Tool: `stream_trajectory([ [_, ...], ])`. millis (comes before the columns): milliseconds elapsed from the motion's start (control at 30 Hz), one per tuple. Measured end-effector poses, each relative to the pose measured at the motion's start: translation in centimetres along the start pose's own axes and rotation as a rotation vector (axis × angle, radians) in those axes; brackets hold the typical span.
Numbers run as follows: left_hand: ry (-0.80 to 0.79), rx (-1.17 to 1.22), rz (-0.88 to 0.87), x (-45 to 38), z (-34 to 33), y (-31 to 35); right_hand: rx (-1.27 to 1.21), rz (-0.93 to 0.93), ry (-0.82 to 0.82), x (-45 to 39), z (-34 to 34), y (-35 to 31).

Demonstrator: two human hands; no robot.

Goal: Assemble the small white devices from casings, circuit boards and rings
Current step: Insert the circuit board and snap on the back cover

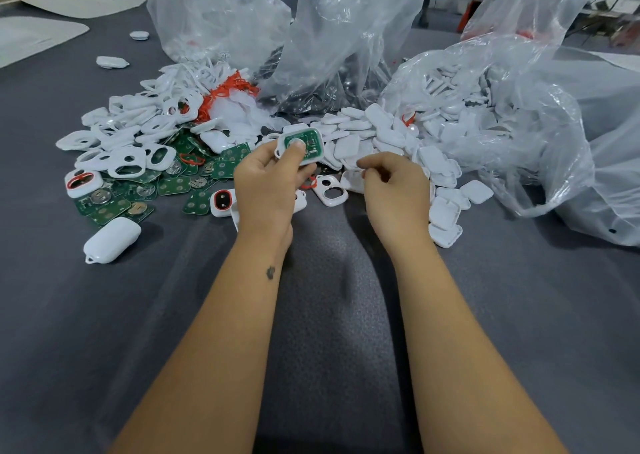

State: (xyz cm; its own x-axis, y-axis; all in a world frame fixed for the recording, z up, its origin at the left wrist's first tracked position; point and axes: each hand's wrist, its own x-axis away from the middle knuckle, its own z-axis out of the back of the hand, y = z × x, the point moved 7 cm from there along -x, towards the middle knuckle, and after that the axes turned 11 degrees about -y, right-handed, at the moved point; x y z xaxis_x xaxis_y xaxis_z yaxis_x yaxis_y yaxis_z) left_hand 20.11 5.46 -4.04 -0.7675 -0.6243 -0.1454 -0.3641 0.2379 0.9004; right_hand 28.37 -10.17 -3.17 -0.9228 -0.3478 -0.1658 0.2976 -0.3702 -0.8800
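Note:
My left hand (pixel 268 180) grips a white casing (pixel 304 147) with a green circuit board seated inside it, thumb pressing on the board's round centre. My right hand (pixel 394 182) hovers just to the right with its fingers curled; whether they pinch anything is hidden. Loose green circuit boards (pixel 173 185) lie to the left among white front frames (pixel 126 164), some with red rings (pixel 80 181). White back covers (pixel 377 124) are piled at centre right. One closed white device (pixel 112 240) lies at the near left.
Clear plastic bags (pixel 346 31) stand behind the piles; one at the right (pixel 519 124) spills white covers. A bunch of red rings (pixel 221 95) sits in the left pile. Two more white devices (pixel 111 61) lie far left on the grey cloth table (pixel 329 315).

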Motion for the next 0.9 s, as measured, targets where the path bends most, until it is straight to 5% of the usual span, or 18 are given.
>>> stream_trajectory([
  [167,0.004,-0.008,-0.017,0.0,0.0,-0.1,0.572,0.063,0.009,-0.1,-0.2,-0.1],
  [433,-0.014,-0.015,-0.004,0.1,-0.3,-0.2,0.811,-0.005,0.010,0.1,-0.1,0.4],
  [600,-0.094,-0.060,0.010,0.4,-1.2,-0.5,0.688,0.004,-0.103,-0.2,-0.3,0.6],
  [900,-0.109,-0.073,0.048,0.4,-1.4,-0.9,0.115,0.036,0.020,0.0,0.6,0.0],
])
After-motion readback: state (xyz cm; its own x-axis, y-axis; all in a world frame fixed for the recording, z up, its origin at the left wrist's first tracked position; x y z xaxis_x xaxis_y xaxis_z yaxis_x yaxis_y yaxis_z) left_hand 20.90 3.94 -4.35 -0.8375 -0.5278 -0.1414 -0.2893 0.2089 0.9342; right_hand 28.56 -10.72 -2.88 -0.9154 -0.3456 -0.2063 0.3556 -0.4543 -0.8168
